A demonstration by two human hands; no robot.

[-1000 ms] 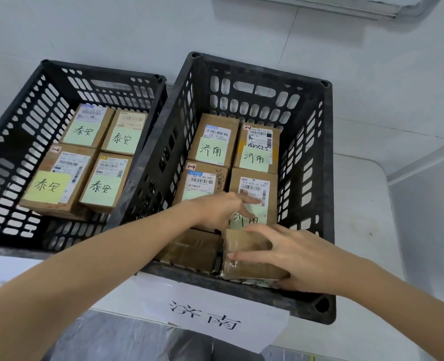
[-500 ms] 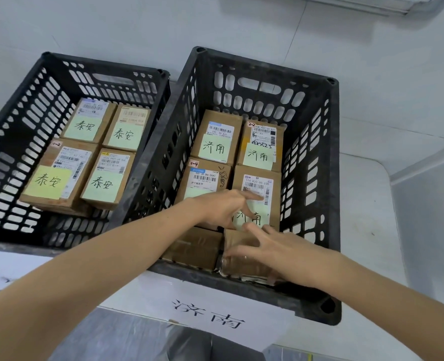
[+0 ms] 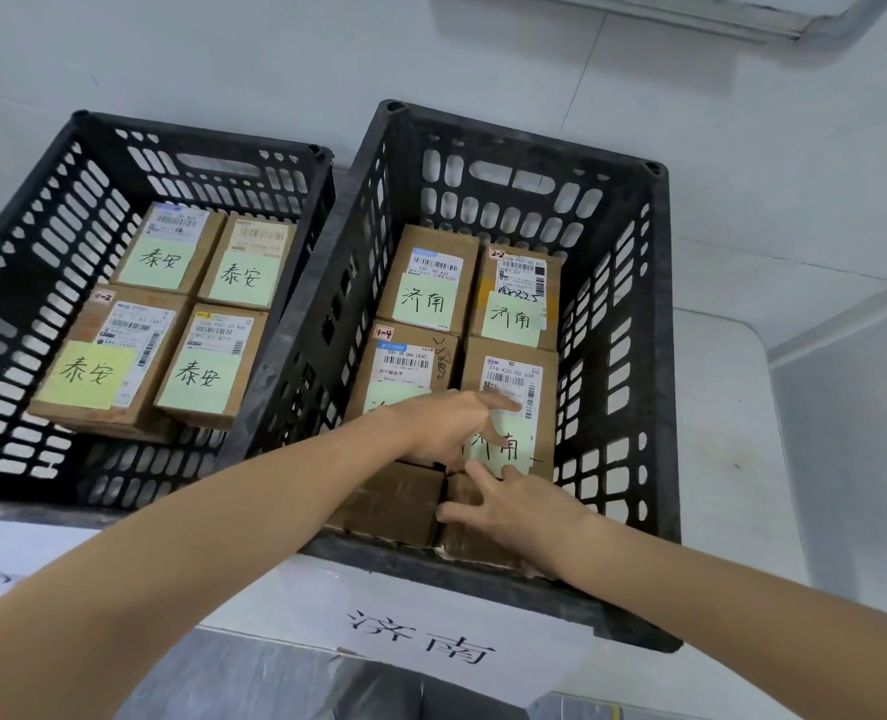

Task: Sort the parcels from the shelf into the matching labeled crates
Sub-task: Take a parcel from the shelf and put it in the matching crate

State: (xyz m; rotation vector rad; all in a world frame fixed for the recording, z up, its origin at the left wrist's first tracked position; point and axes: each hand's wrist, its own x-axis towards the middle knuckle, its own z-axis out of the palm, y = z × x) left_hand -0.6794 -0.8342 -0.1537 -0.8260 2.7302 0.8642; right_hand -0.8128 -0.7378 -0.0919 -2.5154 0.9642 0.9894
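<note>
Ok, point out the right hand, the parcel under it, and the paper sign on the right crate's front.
right hand (image 3: 516, 514): head view, back of the hand.
near-right parcel (image 3: 459, 542): head view, bare cardboard just below the thumb.
paper sign (image 3: 423, 636): head view, white paper between the two written characters.

— The crates?
— Right crate (image 3: 524, 148) and left crate (image 3: 197, 140): black moulded plastic, matt, scuffed.
— And the parcels (image 3: 431, 236)?
— Brown matt cardboard, with pale green paper notes (image 3: 425, 301) and white printed labels (image 3: 436, 265). The lower-centre parcel (image 3: 394, 504) wears glossy tape.
— The sign (image 3: 431, 595)?
— White paper, on a smooth white tabletop (image 3: 732, 459).
</note>
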